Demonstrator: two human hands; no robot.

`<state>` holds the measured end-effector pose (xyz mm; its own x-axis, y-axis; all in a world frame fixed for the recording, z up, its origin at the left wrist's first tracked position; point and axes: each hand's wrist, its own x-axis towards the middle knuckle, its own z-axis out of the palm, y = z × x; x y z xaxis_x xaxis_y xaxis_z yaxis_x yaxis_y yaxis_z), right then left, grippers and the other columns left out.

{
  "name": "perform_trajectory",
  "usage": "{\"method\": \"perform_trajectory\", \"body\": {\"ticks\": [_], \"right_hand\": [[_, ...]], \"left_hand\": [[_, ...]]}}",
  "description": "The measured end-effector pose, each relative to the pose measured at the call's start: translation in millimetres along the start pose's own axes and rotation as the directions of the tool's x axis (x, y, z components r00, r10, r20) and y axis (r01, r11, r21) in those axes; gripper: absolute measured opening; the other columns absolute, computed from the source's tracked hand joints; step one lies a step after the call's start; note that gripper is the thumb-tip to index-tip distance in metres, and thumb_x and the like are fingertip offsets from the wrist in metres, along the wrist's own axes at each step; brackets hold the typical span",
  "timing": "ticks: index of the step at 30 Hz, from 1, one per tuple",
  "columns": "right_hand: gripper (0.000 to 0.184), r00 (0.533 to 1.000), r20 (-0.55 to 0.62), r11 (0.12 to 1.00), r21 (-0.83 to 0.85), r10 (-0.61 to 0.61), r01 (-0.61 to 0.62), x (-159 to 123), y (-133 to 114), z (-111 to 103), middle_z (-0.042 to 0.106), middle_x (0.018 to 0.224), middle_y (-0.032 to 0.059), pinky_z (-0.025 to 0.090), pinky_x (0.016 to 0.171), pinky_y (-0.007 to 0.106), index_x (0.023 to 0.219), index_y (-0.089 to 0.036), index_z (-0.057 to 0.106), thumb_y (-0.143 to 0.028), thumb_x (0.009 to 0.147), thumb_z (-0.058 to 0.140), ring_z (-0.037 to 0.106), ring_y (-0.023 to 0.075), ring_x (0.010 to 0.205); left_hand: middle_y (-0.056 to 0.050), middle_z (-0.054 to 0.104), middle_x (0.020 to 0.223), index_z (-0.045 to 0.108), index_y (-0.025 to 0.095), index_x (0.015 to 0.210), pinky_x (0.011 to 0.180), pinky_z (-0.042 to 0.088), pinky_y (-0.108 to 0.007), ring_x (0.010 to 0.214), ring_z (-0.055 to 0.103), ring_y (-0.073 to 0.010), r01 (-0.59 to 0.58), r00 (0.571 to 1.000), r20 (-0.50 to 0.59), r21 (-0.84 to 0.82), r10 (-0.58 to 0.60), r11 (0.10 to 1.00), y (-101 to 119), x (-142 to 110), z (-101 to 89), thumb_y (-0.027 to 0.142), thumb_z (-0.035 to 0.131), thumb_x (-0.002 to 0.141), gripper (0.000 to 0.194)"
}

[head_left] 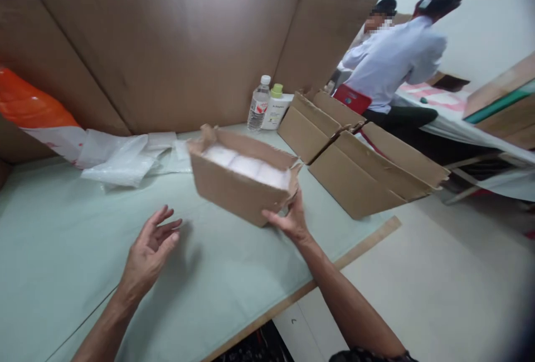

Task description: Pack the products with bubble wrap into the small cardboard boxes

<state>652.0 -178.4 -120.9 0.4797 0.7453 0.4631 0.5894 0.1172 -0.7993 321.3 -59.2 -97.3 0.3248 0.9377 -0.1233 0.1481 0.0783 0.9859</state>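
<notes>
A small open cardboard box (pixel 234 186) with white packed contents (pixel 246 166) sits tilted over the pale green table (pixel 234 273). Its right end is gripped by my right hand (pixel 291 218), thumb on the front face and fingers around the far side. Whether the box's base touches the table I cannot tell. My left hand (pixel 148 248) hovers above the tabletop to the left of the box, fingers apart and holding nothing.
Two larger open cardboard boxes (pixel 355 175) stand at the right edge. Behind are a water bottle (pixel 259 104), a white bottle with a green cap (pixel 276 108), clear plastic bags (pixel 121 156) and an orange bag (pixel 33 100). Cardboard panels (pixel 179 44) wall the back. Two people (pixel 397 61) are beyond.
</notes>
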Motion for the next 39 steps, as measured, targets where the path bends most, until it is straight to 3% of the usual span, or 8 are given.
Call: {"method": "perform_trajectory", "body": {"ticks": [5,10,19,25,29,32,35,39], "right_hand": [[0.118,0.954,-0.298,0.984,-0.173,-0.009,-0.044,56,58,-46,0.04,0.155,0.0195,0.051,0.103,0.051,0.16,-0.023,0.013,-0.057,0.07,0.08,0.05,0.0337,0.136],[0.105,0.9,-0.435,0.948,-0.293,-0.021,-0.119,87,85,-58,0.038,0.154,0.0236,0.039,0.116,0.057,0.157,-0.013,0.025,-0.052,0.074,0.076,0.038,0.036,0.145],[0.056,0.966,-0.233,0.911,-0.364,0.112,-0.193,39,80,-47,0.059,0.129,0.0184,0.054,0.097,0.051,0.133,-0.017,0.055,-0.047,0.086,0.063,0.058,0.0311,0.12],[0.063,0.963,-0.22,0.879,-0.413,0.157,-0.237,57,84,-46,0.055,0.136,0.0223,0.053,0.098,0.049,0.137,-0.012,0.052,-0.045,0.085,0.061,0.061,0.0312,0.118],[0.061,0.974,-0.137,0.874,-0.432,0.182,-0.224,43,80,-34,0.057,0.137,0.0244,0.05,0.101,0.055,0.134,-0.011,0.056,-0.047,0.084,0.06,0.062,0.0342,0.116],[0.048,0.989,0.043,0.85,-0.519,0.138,-0.096,18,69,-18,0.061,0.137,0.0212,0.043,0.105,0.063,0.123,-0.015,0.065,-0.047,0.087,0.056,0.057,0.0382,0.125],[0.041,0.962,0.274,0.799,-0.576,-0.011,0.173,-5,54,7,0.062,0.138,0.018,0.045,0.103,0.061,0.124,-0.019,0.066,-0.043,0.096,0.048,0.057,0.0373,0.128],[0.042,0.818,0.497,0.747,-0.417,-0.289,0.518,-32,20,59,0.063,0.139,0.017,0.05,0.098,0.053,0.131,-0.018,0.063,-0.039,0.1,0.043,0.059,0.0354,0.128]], "left_hand": [[-0.018,0.071,0.125,0.063,0.017,0.128,0.098,0.058,-0.044,0.114,0.071,-0.0308,0.029,0.987,0.152,0.136,-0.05,0.99,-12,-7,19.5,0.062,0.072,0.078,0.067],[-0.015,0.072,0.125,0.07,0.019,0.117,0.098,0.06,-0.039,0.11,0.073,-0.0289,0.078,0.976,0.19,0.164,-0.109,0.983,-30,-19,19.0,0.06,0.07,0.081,0.055],[-0.013,0.073,0.124,0.07,0.019,0.117,0.101,0.058,-0.037,0.113,0.072,-0.0284,0.106,0.981,0.141,0.175,-0.131,0.979,-48,-36,9.3,0.055,0.072,0.083,0.05],[-0.014,0.072,0.126,0.069,0.018,0.116,0.101,0.058,-0.037,0.112,0.073,-0.0281,0.133,0.978,0.14,0.155,-0.155,0.979,-46,-44,10.8,0.059,0.07,0.083,0.053],[-0.014,0.075,0.119,0.071,0.018,0.112,0.097,0.059,-0.038,0.107,0.074,-0.0278,0.135,0.985,0.087,0.117,-0.146,0.984,-40,-54,11.7,0.057,0.07,0.083,0.049],[-0.012,0.077,0.11,0.073,0.018,0.105,0.095,0.06,-0.04,0.101,0.075,-0.0271,0.102,0.992,0.063,0.085,-0.107,0.991,-30,-66,16.2,0.051,0.069,0.083,0.04],[-0.011,0.077,0.105,0.073,0.017,0.104,0.092,0.059,-0.039,0.097,0.075,-0.0249,0.065,0.994,0.082,0.054,-0.069,0.996,-23,-72,18.2,0.043,0.066,0.084,0.033],[-0.011,0.077,0.106,0.075,0.018,0.105,0.089,0.058,-0.035,0.098,0.072,-0.0221,-0.046,0.994,0.105,0.147,0.031,0.988,-21,-66,-10.1,0.032,0.062,0.086,0.027]]}}
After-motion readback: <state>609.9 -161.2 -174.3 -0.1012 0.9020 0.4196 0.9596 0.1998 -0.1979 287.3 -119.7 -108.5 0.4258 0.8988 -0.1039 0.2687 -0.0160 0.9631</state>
